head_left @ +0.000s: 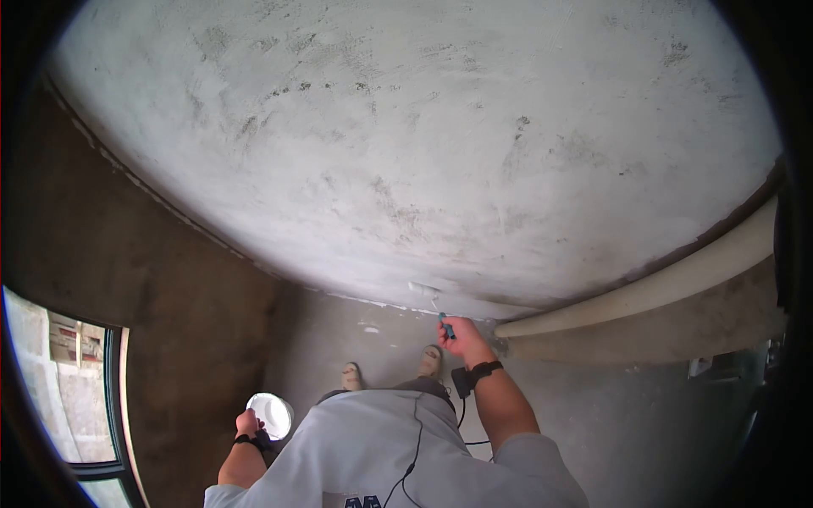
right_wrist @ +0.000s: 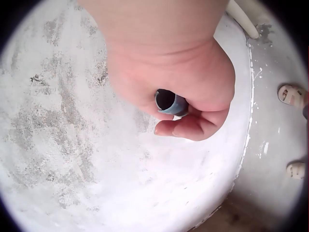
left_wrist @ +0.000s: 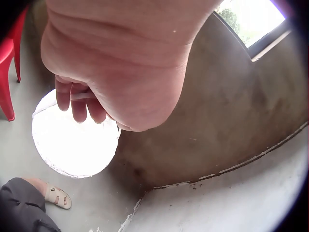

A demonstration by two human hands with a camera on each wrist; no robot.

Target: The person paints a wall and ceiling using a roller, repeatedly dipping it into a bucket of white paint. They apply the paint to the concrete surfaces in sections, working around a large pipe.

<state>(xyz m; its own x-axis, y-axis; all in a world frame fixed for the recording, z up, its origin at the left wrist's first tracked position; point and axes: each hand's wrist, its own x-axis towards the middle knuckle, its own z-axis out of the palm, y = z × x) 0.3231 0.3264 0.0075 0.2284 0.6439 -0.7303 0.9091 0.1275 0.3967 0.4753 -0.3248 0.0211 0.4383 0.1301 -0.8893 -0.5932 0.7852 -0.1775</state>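
My right hand [head_left: 457, 333] [right_wrist: 188, 104] grips the blue handle [right_wrist: 170, 102] of a paint roller. The small white roller head [head_left: 423, 290] lies against the foot of the grey plastered wall [head_left: 406, 144], just above the floor. My left hand [head_left: 247, 422] [left_wrist: 79, 99] hangs at my side with its fingers curled round the thin handle [left_wrist: 83, 95] of a white bucket [head_left: 271, 413] [left_wrist: 72, 145]. The bucket's inside glares white, so its contents cannot be made out.
A pale pipe [head_left: 660, 284] runs along the floor at the wall's right end. A dark side wall with a window [head_left: 68, 381] stands to the left. A red chair leg [left_wrist: 7, 63] is behind the bucket. My sandalled feet [head_left: 389, 368] stand close to the wall.
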